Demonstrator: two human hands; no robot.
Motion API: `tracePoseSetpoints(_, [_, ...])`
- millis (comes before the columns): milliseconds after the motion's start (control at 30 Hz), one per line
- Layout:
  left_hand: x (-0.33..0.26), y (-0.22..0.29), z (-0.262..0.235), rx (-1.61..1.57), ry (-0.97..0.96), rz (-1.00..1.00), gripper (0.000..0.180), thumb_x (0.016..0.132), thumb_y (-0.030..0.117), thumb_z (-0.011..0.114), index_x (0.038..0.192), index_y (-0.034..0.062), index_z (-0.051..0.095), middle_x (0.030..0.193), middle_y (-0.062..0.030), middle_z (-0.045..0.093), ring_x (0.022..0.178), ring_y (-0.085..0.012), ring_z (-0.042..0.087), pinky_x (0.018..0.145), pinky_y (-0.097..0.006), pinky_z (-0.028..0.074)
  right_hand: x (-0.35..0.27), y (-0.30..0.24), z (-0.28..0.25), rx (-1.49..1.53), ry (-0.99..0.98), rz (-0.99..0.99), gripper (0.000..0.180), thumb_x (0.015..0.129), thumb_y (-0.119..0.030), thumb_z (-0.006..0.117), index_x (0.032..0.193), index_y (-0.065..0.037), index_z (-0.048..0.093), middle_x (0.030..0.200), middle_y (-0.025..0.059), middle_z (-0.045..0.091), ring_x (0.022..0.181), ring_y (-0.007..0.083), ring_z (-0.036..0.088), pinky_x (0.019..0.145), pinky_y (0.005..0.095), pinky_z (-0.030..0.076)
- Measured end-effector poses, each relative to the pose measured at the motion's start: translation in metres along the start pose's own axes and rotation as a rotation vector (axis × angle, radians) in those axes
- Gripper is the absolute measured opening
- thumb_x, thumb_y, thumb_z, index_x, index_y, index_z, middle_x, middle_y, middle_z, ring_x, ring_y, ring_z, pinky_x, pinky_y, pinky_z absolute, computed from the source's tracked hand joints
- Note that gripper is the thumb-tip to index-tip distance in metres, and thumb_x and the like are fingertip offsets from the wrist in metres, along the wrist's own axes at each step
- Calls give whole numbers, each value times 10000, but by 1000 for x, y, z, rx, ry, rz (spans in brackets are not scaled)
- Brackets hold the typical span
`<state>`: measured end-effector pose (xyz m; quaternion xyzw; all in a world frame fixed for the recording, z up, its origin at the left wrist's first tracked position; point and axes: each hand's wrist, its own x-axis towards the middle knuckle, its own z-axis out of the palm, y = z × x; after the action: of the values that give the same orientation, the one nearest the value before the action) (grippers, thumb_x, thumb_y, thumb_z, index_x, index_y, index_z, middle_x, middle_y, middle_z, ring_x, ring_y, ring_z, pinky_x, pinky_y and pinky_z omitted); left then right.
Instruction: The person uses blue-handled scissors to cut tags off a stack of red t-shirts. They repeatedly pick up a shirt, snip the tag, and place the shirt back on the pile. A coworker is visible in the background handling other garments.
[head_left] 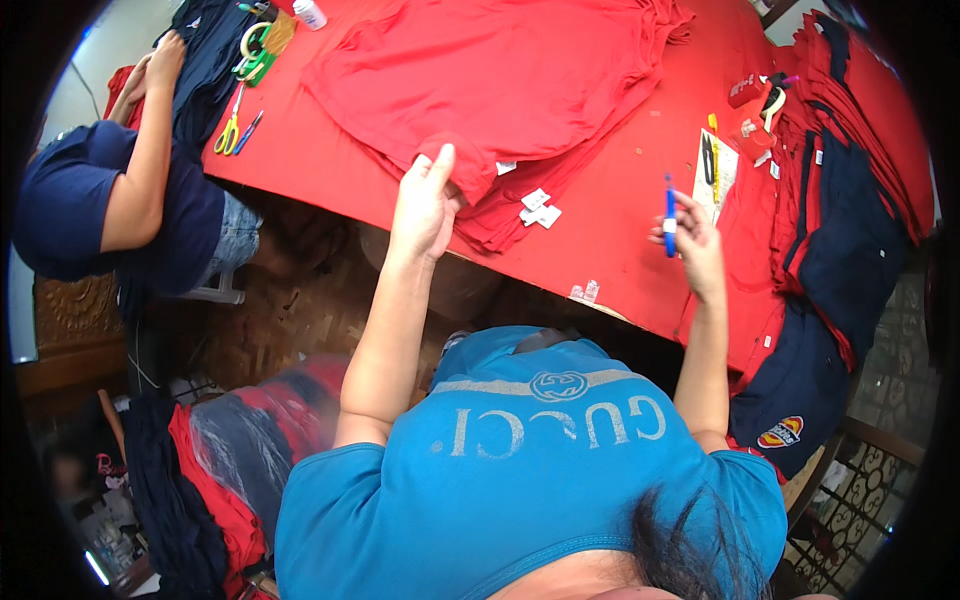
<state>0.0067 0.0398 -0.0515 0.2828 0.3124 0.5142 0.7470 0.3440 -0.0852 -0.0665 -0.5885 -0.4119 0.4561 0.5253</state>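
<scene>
- Soft, wrinkled red garment (500, 75) lies on the far side of the red table (610, 255); flat white labels (540, 210) sit near its edge.
- Left hand (424, 215) pinches its near edge; right hand (698, 243) grasps a slim blue tool (670, 222) — kind unclear.
- Left fingertips hide behind fabric; garment's far end is cut off.

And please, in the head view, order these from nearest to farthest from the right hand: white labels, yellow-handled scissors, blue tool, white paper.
1. Blue tool, held in the right hand.
2. White paper, just beyond the hand, slightly right.
3. White labels, left of the hand.
4. Yellow-handled scissors, at the red table's far left.
</scene>
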Motion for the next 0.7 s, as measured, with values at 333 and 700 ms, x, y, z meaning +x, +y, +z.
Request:
tracePoseSetpoints(333, [-16, -77, -52, 673, 47, -89, 300, 810, 2, 679, 1092, -65, 599, 1009, -111, 680, 881, -161, 650, 823, -305, 530, 61, 37, -118, -543, 743, -321, 335, 948, -100, 520, 1261, 18, 545, 991, 134, 673, 804, 189, 673, 682, 314, 558])
tracePoseSetpoints(700, [-12, -97, -77, 835, 147, 84, 337, 721, 171, 772, 908, -63, 617, 804, -162, 657, 752, -206, 624, 688, -360, 491, 32, 43, -234, -1581, 535, 335, 344, 867, -274, 618, 909, 67, 621, 939, 289, 643, 911, 484, 597, 791, 559, 453])
